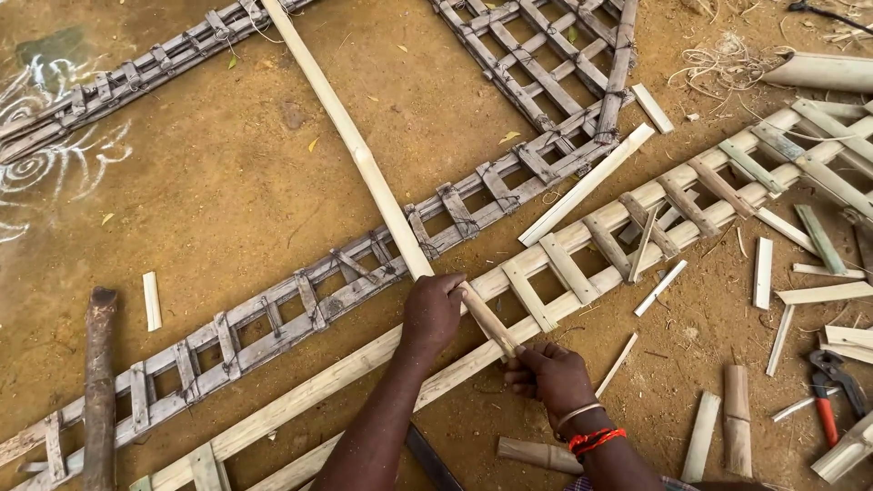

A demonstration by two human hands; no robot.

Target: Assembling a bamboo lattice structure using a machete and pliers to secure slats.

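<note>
Long pale bamboo strip [364,159] held at its near end, running from the top of the view down across the dirt floor [227,191] to both hands. Left hand [432,314] wrapped over the strip, fingers [446,286] clamped around it, just where it crosses the grey weathered lattice [273,318]. Right hand [552,377] gripping the strip's very end, fingers [520,368] curled shut on it, an orange thread and a metal bangle [587,427] on that wrist. Directly under both hands, a fresh pale bamboo ladder frame [582,245] lying diagonally, short rungs set between 2 long rails. Beside the grey lattice, a second weathered lattice panel [555,64] at the top of the view.

At far left, a dark round wooden post [98,382] lying on the floor, a short pale offcut [152,300] near it. White chalk swirls [36,155] drawn on the ground at the left edge. At right, loose cut bamboo slats [762,273] scattered about, red-handled pliers [829,391] among them. Near the right wrist, short split bamboo pieces [737,418]. Curled shavings [718,59] at upper right, next to a thick bamboo pole [823,71].
</note>
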